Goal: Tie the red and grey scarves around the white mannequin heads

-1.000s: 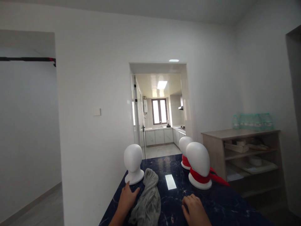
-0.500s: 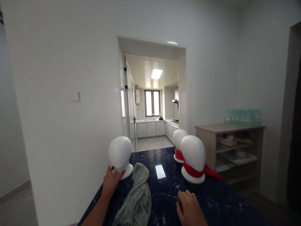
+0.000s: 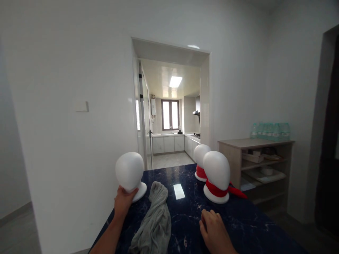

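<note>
Our left hand (image 3: 122,201) grasping a tilted white mannequin head (image 3: 129,173), right hand (image 3: 214,231) released flat on dark marble worktop (image 3: 190,215), grey cloth (image 3: 156,218) between, white walls, kitchen doorway (image 3: 171,106) ahead, wooden shelf unit (image 3: 261,165) right.

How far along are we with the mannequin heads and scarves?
Done: two mannequin heads, the near one and the far one, each wear a red scarf at the neck. In hand: the left hand grips the neck of the bare head, which is tilted. The right hand rests on the dark table. Left: the grey cloth lies loose beside the bare head, unwrapped.
</note>
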A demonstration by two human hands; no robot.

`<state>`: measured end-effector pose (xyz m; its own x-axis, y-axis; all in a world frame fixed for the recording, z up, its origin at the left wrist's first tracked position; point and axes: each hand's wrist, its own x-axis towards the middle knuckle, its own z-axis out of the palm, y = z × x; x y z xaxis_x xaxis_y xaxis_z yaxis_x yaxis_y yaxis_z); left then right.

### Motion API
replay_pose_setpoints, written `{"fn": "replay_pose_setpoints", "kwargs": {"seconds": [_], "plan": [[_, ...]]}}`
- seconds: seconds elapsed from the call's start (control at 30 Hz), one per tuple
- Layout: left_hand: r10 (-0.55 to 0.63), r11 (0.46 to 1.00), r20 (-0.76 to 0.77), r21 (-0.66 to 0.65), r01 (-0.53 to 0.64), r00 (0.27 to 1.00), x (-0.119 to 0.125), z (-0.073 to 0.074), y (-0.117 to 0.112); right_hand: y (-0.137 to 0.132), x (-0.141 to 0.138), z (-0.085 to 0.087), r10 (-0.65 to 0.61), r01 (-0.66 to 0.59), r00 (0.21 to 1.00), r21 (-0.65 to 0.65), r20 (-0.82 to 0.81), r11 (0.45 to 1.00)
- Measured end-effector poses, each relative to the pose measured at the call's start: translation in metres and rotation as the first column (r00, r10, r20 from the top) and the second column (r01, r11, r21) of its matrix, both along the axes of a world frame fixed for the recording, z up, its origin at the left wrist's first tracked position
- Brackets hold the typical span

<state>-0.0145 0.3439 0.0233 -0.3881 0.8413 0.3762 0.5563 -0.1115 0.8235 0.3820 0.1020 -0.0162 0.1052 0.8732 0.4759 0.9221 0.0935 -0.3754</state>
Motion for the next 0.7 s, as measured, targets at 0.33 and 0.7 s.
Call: {"fn": "replay_pose_setpoints", "kwargs": {"seconds": [0.33,0.7], "plan": [[-0.346,0.936,0.167,0.124,0.328,0.923,0.082,0.026,-0.118,-0.002,-0.004,0.003,0.014,-0.013,0.998,0.006,-0.069,1.0],[-0.582,0.813,0.087,0.062,0.578,0.809,0.203,-0.02,-0.203,0.008,0.01,-0.014,0.315,-0.253,0.841,0.194,-0.439,0.948]]}}
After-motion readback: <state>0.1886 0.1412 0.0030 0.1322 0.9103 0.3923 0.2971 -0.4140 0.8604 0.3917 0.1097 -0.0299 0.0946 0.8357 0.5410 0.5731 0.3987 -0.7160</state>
